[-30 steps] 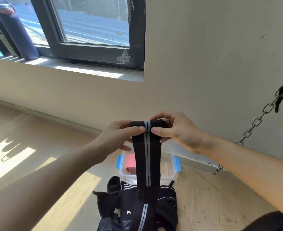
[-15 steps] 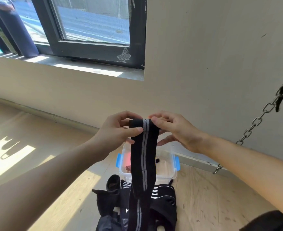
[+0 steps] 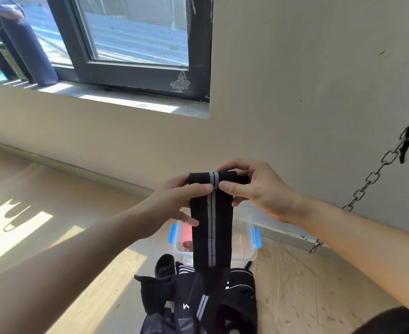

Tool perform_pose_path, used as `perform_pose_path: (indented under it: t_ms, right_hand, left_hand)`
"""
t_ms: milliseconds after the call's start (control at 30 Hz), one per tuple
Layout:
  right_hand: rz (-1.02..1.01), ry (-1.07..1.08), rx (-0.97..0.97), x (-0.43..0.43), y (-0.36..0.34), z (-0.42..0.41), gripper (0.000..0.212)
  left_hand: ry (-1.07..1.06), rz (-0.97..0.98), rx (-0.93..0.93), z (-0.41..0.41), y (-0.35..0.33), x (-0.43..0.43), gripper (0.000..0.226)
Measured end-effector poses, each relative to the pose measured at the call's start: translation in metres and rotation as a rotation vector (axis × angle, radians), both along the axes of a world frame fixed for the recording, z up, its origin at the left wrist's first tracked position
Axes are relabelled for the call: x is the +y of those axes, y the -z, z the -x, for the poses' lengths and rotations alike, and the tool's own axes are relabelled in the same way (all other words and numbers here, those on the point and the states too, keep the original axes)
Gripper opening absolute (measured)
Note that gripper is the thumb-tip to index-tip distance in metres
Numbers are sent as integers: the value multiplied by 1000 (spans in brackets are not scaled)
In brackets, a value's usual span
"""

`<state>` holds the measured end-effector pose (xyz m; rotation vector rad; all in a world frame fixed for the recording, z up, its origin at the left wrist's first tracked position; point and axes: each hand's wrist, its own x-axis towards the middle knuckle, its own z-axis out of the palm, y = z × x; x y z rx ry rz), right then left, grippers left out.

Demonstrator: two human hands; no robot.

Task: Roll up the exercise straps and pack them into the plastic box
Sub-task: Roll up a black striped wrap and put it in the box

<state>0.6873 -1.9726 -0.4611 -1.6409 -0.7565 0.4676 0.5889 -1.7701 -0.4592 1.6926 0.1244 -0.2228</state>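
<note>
Strap roll in progress: my left hand [image 3: 174, 201] and right hand [image 3: 259, 189] pinch the black strap [image 3: 212, 222] at its rolled top.
It hangs over the clear plastic box [image 3: 251, 251] on the floor; pink roll [image 3: 185, 236] inside at left, strap pile [image 3: 237, 292] just in front.

a dark-framed window [image 3: 138, 75] is set in a beige wall [image 3: 295, 80]. directly below the window, a grey sill [image 3: 126, 100] is lit by sun. at the window's left edge, dark cylinders [image 3: 30, 44] are seen. well right of the window, a metal chain [image 3: 377, 169] is hung slantwise.
</note>
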Motion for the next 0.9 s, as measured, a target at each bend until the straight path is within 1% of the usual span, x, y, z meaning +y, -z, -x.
perform_pose_path:
  t_ms: [100,233,300,367,433,500,567,667,767,833,900]
  right_hand:
    - [-3,19,-70,1,2,-1,20]
    - [20,18,-105,3,2,2,26]
    - [50,20,-62,3,1,2,35]
    - [87,-2,40,2,0,1,41]
    - [123,-43,149,2,-1,2,36]
    - [133,-59,217,3,-1,3,36]
    - [110,-48,214,3,0,4,34]
    - [64,-34,186,3,0,4,23]
    - [43,-37,162,2,1,3,17]
    - [22,-44,139,2,0,4,18]
    - [2,-34,106,2,0,4,22]
  left_hand:
    - [-78,-7,0,0,-5,-4,48]
    - [-146,-28,-64,1,-5,-7,28]
    - [-162,-15,-92,2,-5,-6,22]
    - [-172,-5,-121,1,-5,-4,23]
    - [-170,3,-155,1,-4,-3,26]
    - [-173,-4,-190,1,-3,-3,28]
    - [-181,-23,-215,0,-2,-3,31]
    - [-171,-32,-234,0,-1,-3,35]
    - [-148,-5,-163,1,-2,-5,41]
    - [-105,1,-73,1,-2,-4,41]
    - [-59,20,11,2,-2,-1,46]
